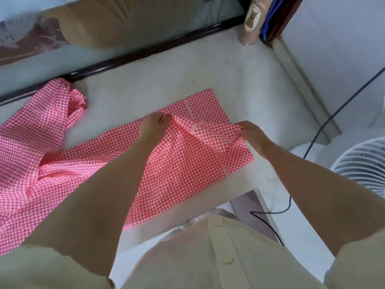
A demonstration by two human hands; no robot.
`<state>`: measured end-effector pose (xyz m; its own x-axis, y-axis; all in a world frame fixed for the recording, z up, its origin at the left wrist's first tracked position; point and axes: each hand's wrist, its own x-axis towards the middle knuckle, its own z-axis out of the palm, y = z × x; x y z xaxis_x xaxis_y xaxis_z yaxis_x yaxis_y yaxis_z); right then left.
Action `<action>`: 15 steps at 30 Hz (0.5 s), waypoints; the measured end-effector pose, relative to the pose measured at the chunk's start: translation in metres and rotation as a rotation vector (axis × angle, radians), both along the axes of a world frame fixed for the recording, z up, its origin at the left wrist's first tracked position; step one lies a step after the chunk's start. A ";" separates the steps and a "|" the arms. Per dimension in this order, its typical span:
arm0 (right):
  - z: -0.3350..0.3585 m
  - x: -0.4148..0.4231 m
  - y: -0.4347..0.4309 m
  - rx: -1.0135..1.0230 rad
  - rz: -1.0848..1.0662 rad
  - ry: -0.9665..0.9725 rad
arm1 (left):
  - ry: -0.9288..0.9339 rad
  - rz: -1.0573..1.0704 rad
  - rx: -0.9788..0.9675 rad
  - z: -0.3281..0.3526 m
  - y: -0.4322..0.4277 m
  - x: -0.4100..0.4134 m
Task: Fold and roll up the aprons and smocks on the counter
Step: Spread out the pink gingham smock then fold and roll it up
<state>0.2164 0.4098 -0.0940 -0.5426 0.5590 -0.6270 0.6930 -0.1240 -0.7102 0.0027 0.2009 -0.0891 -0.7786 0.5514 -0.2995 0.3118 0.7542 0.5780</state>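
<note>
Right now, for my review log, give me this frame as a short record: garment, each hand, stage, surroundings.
garment: pink checked smock, laid flat along the counter, its left part bunched
left hand: pinches one end of a raised fold in the cloth
right hand: pinches the other end of that fold
stage: folding under way, nothing rolled yet
surroundings: brown roll with a bear patch at the counter's far end; white fan and black cable to the right
</note>
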 end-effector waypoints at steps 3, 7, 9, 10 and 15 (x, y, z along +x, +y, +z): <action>-0.013 -0.020 0.016 0.033 0.281 -0.169 | -0.016 0.040 -0.093 -0.004 0.019 -0.020; -0.026 -0.041 0.033 0.107 0.328 -0.235 | -0.070 -0.056 -0.261 -0.022 0.030 -0.034; -0.029 -0.052 0.041 0.156 0.325 -0.258 | -0.067 -0.135 -0.319 -0.025 0.030 -0.037; -0.030 -0.053 0.043 0.164 0.350 -0.256 | -0.033 -0.171 -0.314 -0.027 0.028 -0.035; -0.034 -0.071 0.048 0.230 0.330 -0.156 | 0.100 -0.328 -0.232 -0.038 0.028 -0.033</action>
